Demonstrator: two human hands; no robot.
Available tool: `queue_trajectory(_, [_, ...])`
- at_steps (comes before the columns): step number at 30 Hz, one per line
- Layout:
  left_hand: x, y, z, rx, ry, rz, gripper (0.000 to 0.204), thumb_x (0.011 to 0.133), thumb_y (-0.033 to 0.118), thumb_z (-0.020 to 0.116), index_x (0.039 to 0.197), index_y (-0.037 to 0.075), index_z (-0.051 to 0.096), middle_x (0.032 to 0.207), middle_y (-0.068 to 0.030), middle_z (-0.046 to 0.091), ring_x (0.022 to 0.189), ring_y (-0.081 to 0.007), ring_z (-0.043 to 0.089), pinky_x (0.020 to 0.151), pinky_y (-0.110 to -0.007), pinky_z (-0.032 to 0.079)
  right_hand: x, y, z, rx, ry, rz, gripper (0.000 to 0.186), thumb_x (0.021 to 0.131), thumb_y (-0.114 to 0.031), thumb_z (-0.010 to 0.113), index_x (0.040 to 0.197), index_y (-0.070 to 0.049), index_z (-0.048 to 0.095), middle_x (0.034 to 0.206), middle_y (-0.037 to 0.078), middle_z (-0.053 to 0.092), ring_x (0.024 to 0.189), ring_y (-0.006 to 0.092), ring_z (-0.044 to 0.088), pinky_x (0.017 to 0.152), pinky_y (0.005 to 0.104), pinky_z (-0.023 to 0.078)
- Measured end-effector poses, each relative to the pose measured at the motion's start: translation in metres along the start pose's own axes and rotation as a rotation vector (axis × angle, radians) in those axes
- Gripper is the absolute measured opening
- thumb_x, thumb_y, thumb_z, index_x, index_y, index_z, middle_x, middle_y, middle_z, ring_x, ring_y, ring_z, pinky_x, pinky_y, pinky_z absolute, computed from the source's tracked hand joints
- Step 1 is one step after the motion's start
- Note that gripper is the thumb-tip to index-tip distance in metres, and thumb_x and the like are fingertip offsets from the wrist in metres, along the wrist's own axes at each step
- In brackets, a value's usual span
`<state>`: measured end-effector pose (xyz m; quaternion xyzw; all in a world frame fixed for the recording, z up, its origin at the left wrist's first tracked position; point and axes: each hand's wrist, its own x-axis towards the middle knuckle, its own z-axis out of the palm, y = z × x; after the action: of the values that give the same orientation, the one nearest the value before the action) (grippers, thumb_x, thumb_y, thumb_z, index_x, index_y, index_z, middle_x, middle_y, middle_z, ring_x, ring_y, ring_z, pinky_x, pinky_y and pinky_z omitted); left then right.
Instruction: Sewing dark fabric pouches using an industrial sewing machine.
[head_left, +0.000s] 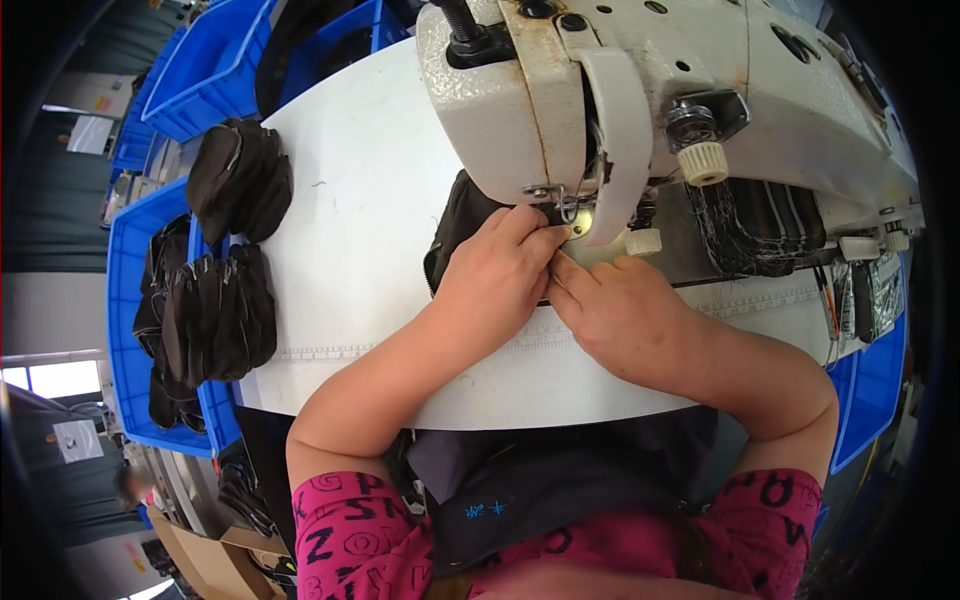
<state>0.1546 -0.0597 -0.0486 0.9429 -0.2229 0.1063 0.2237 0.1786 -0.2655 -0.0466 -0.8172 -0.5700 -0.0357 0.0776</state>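
A white industrial sewing machine [530, 120] stands over the table, its needle area just beyond my fingertips. Beneath the needle lies a dark fabric piece [462, 215] with a zipper-like edge on its left side. My left hand [505, 265] is closed on this fabric, fingers bent close to the presser foot. Beside it, my right hand [620, 310] pinches at the near edge, thumb and forefinger almost touching the left hand. What lies right between the fingertips is mostly hidden by the hands.
Stacked dark fabric pieces [238, 180] sit at the table's left edge, with more bundles [220, 315] over a blue bin [125, 330]. Other blue bins [215, 70] stand far left. Under the machine arm rests a dark stack with frayed edges [765, 225]. A measuring scale [330, 352] crosses the white table.
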Motion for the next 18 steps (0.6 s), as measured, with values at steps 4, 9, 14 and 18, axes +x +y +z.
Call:
queue_trajectory(4, [0.003, 0.003, -0.007, 0.109, 0.030, 0.090, 0.043, 0.079, 0.002, 0.072, 0.121, 0.004, 0.073, 0.112, -0.0091, 0.067, 0.099, -0.0327, 0.066, 0.082, -0.042, 0.054, 0.000, -0.001, 0.001, -0.002, 0.031, -0.001, 0.027, 0.084, -0.011, 0.066, 0.107, 0.002, 0.069, 0.104, 0.016, 0.069, 0.077, 0.0234, 0.070, 0.066, 0.0374, 0.055])
queue_trajectory(9, [0.001, 0.004, -0.014, 0.300, -0.021, 0.189, 0.044, 0.079, 0.016, 0.074, 0.120, 0.001, 0.073, 0.123, -0.0056, 0.065, 0.111, -0.0220, 0.061, 0.095, -0.036, 0.052, -0.001, 0.001, -0.001, -0.006, 0.040, -0.013, 0.026, 0.084, -0.011, 0.066, 0.106, 0.002, 0.070, 0.102, 0.015, 0.068, 0.076, 0.0233, 0.070, 0.064, 0.0375, 0.055])
queue_trajectory(14, [0.001, 0.008, -0.011, 0.250, -0.026, 0.109, 0.044, 0.079, 0.013, 0.074, 0.121, 0.000, 0.072, 0.121, -0.0056, 0.065, 0.107, -0.0228, 0.061, 0.089, -0.032, 0.054, 0.000, 0.001, -0.003, 0.001, -0.039, 0.043, 0.025, 0.082, -0.009, 0.065, 0.106, -0.001, 0.071, 0.109, 0.012, 0.069, 0.078, 0.0220, 0.068, 0.066, 0.0376, 0.055])
queue_trajectory(18, [0.002, 0.010, -0.012, 0.256, -0.009, 0.109, 0.043, 0.080, 0.013, 0.075, 0.121, -0.001, 0.072, 0.119, -0.0060, 0.065, 0.103, -0.0233, 0.061, 0.086, -0.030, 0.055, -0.001, 0.006, -0.005, 0.047, -0.001, 0.006, 0.023, 0.086, -0.009, 0.065, 0.104, 0.003, 0.070, 0.103, 0.018, 0.068, 0.076, 0.0254, 0.072, 0.065, 0.0390, 0.058])
